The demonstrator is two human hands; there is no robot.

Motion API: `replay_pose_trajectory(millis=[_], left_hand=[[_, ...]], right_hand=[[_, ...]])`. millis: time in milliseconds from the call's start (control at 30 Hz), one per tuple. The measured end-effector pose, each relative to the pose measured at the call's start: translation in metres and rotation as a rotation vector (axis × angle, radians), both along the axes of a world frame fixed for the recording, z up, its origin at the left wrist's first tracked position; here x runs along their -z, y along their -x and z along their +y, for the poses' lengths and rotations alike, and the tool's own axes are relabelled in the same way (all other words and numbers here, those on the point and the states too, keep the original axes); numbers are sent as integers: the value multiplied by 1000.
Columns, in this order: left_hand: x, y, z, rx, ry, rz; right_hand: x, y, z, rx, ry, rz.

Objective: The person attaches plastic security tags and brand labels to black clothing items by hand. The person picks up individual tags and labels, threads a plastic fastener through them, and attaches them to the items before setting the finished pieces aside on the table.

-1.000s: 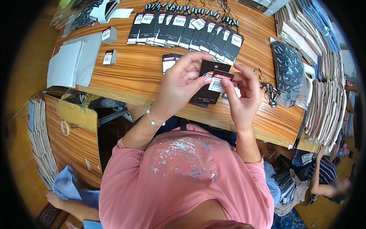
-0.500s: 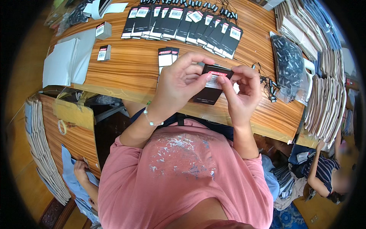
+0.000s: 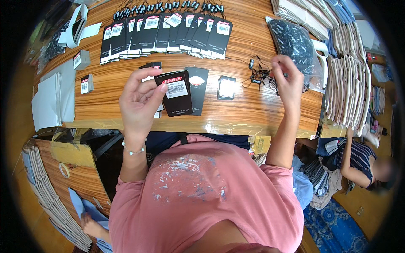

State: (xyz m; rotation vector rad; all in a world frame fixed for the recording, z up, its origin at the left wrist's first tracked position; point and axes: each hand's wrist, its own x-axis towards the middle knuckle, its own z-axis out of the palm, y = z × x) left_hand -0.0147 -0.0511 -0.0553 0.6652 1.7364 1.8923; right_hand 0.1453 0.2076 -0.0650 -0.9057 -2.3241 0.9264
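My left hand [image 3: 141, 99] pinches a black hang tag [image 3: 179, 105] with a red label strip and a white barcode sticker, upright above the table's near edge. Partly behind it shows a dark grey tag [image 3: 198, 90] with a round white emblem; whether it is held too I cannot tell. My right hand [image 3: 289, 82] is over a tangle of black tag strings [image 3: 259, 76] with small plastic clasps. Its thumb and forefinger are bent together; what they pinch is not clear. More tags [image 3: 151, 65] lie behind my left hand.
A fanned row of strung black tags [image 3: 162, 36] spans the far side. A small card stack [image 3: 226, 87] lies mid-table. At right are a bag of clasps [image 3: 291, 46] and folded garments [image 3: 348, 88]. Two sticker stacks [image 3: 81, 60] and white paper [image 3: 48, 99] lie left. Other people work at both sides.
My hands have parted: the left moved left with the tag, the right let go of it and moved right to the strings. The view has shifted, and the small card stack is now visible.
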Motion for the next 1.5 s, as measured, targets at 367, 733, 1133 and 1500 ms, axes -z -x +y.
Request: replay_pose_trajectory(millis=[367,733,1133,1500], left_hand=[[1,-1,-2,71,57,-123],[-13,-27,68,623,46,108],[0,-30,57,779,-25,-30],[2,-38,51,776,-105,-166]], right_hand=[[27,23,31,-304,-385,-257],[-55,1,-27,-409,87,-35],[-41,-22,-11,-723,957,619],[-40,-28,-27,-599,805,802]])
